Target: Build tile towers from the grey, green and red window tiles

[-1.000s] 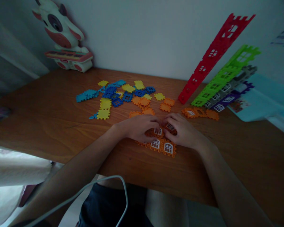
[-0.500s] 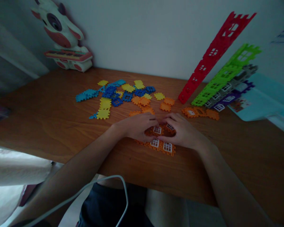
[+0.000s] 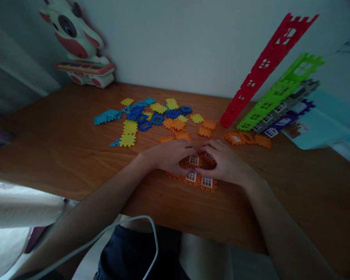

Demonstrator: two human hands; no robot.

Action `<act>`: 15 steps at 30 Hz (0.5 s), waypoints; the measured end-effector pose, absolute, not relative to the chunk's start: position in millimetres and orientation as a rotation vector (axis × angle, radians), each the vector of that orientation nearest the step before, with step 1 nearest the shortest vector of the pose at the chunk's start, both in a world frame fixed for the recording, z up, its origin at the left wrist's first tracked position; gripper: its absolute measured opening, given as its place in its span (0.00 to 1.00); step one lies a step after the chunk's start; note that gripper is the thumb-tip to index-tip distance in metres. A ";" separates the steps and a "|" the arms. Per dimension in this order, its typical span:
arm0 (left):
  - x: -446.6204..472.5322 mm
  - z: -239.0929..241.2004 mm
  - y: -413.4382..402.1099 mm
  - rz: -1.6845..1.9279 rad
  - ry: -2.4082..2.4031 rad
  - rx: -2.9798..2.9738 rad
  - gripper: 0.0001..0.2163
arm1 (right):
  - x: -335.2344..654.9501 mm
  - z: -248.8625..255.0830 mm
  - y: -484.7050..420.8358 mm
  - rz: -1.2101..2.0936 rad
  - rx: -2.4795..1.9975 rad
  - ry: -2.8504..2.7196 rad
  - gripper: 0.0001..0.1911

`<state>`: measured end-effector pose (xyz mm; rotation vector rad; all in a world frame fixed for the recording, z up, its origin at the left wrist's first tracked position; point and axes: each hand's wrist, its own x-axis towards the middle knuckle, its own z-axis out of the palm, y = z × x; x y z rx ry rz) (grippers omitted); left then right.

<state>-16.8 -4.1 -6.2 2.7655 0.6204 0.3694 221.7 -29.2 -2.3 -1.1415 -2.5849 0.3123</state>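
Observation:
My left hand (image 3: 167,156) and my right hand (image 3: 225,161) meet at the middle of the wooden table (image 3: 61,144), fingers curled and pinched around joined orange window tiles (image 3: 198,173). Two of these tiles with white windows lie flat between my wrists, and another is lifted slightly between my fingertips. Part of the orange assembly is hidden under my hands. More loose orange tiles (image 3: 205,130) lie just beyond my fingers.
Blue and yellow tiles (image 3: 140,116) lie scattered behind my left hand. Red (image 3: 262,66), green (image 3: 280,93), grey and purple tile strips lean against the wall at the right. A cow toy (image 3: 78,50) stands at the back left. A light blue sheet (image 3: 323,124) lies at the right.
My hands have stayed on the orange tiles. The fingers shifted slightly, and the tile between my fingertips is a little more exposed.

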 end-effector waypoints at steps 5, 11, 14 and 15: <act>-16.0 -5.8 -4.2 0.367 0.626 2.766 0.17 | 220.1 -0.9 -29.5 0.311 -1.156 -2.597 0.22; -15.9 -6.2 -3.7 0.385 0.602 2.763 0.18 | 219.3 -0.2 -30.0 0.319 -1.154 -2.592 0.20; -15.9 -5.4 -4.2 0.389 0.597 2.749 0.18 | 220.0 1.1 -31.0 0.330 -1.139 -2.589 0.21; -16.0 -5.2 -4.4 0.387 0.597 2.746 0.19 | 220.2 1.8 -31.4 0.336 -1.132 -2.589 0.23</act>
